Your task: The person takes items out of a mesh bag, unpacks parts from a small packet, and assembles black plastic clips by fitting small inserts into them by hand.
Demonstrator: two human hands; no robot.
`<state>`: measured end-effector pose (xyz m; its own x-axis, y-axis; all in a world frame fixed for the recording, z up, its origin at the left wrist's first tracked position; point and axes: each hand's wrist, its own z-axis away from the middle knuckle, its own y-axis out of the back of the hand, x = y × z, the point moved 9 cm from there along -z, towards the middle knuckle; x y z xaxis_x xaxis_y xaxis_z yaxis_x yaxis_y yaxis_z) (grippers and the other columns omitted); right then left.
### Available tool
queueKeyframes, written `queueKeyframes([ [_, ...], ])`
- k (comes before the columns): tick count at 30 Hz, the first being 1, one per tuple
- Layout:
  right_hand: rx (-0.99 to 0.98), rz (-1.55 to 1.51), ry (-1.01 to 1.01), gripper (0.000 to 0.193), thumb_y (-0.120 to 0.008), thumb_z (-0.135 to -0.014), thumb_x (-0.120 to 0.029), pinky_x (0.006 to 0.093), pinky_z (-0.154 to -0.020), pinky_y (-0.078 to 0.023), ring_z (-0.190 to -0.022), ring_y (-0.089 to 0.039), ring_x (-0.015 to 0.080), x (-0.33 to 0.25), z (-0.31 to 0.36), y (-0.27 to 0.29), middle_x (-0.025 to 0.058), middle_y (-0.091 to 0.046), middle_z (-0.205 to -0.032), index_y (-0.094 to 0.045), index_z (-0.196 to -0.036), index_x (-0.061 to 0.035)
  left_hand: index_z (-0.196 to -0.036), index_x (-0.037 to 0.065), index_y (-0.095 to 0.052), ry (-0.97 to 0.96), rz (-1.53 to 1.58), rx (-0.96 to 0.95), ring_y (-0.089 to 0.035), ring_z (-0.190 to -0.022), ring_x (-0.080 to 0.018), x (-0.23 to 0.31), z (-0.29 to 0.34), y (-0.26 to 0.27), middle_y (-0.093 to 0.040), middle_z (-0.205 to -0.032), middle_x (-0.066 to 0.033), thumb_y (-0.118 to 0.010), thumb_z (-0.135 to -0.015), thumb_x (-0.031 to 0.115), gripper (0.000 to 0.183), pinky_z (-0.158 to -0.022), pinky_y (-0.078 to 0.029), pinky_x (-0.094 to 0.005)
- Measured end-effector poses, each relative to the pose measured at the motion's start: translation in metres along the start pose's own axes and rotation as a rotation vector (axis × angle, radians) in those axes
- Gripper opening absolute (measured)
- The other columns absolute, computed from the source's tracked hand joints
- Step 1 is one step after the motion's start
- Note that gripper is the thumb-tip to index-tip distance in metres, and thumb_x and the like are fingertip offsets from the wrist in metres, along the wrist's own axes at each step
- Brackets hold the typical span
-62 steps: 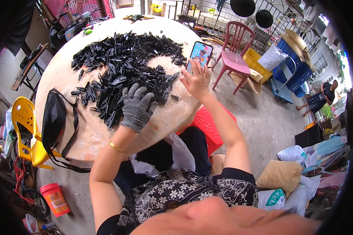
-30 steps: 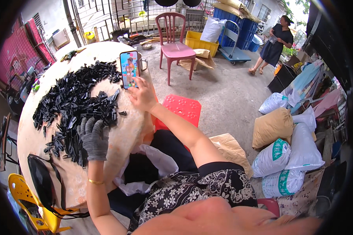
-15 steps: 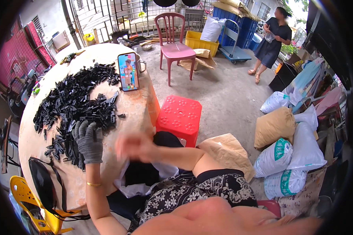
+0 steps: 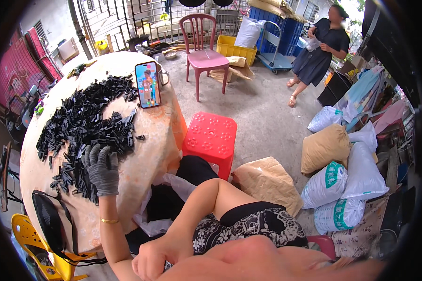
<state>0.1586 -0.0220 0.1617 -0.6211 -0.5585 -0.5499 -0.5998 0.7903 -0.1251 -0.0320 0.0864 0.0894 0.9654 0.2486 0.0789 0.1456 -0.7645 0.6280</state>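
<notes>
My left hand [image 4: 101, 169], in a grey knit glove, lies on the near edge of a pile of small black plastic pieces [image 4: 86, 117], its fingers stretched out over them. Nothing shows in its grasp. Bare and with fingers curled in, my right hand [image 4: 157, 257] is low in the picture, up against my left arm near the elbow; no object is visible in it. The pieces spread across a round table with a pale patterned cloth [image 4: 150, 133]. A phone [image 4: 147, 85] with a lit screen leans upright against a metal mug [image 4: 163, 77] beside the pile.
A black mesh bag [image 4: 49, 218] lies at the table's near left edge. Right of the table stand a red stool [image 4: 211, 136] and a maroon chair [image 4: 206, 58]. Filled sacks [image 4: 326, 185] line the right side. A person [image 4: 321, 54] stands at the far right holding something pale.
My right hand has swung down from beside the table to my left arm near the elbow. My left hand stays at the pile. The person at the back has come slightly closer.
</notes>
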Motion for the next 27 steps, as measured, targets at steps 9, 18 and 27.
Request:
queueKeyframes([
  [9,0.017,0.002,-0.020,0.019,-0.074,-0.077,-0.022,0.0288,-0.063,-0.046,-0.063,-0.058,0.0173,0.004,0.000,-0.002,0.0043,-0.062,-0.070,-0.065,-0.077,-0.0049,-0.093,0.011,-0.065,-0.004,0.029,0.025,-0.044,-0.115,-0.0340,0.000,-0.002,0.002,-0.056,-0.108,-0.0107,-0.066,-0.074,0.021,0.022,-0.100,-0.031,-0.0477],
  [18,0.011,-0.002,-0.048,0.018,-0.073,-0.077,-0.021,0.0283,-0.061,-0.046,-0.062,-0.058,0.0167,0.017,-0.006,-0.006,0.0043,-0.062,-0.071,-0.065,-0.078,-0.0046,-0.093,0.011,-0.065,-0.025,-0.008,0.025,-0.045,-0.114,-0.0342,-0.008,0.001,0.006,-0.057,-0.108,-0.0109,-0.066,-0.074,0.023,0.023,-0.100,-0.029,-0.0490],
  [27,0.167,0.166,-0.145,0.017,-0.073,-0.077,-0.019,0.0279,-0.060,-0.046,-0.061,-0.059,0.0160,0.018,0.014,0.010,0.0043,-0.062,-0.071,-0.065,-0.079,-0.0042,-0.093,0.010,-0.065,-0.059,0.029,0.007,-0.045,-0.114,-0.0344,0.003,0.001,0.000,-0.057,-0.108,-0.0114,-0.066,-0.075,0.020,0.021,-0.099,-0.032,-0.0470],
])
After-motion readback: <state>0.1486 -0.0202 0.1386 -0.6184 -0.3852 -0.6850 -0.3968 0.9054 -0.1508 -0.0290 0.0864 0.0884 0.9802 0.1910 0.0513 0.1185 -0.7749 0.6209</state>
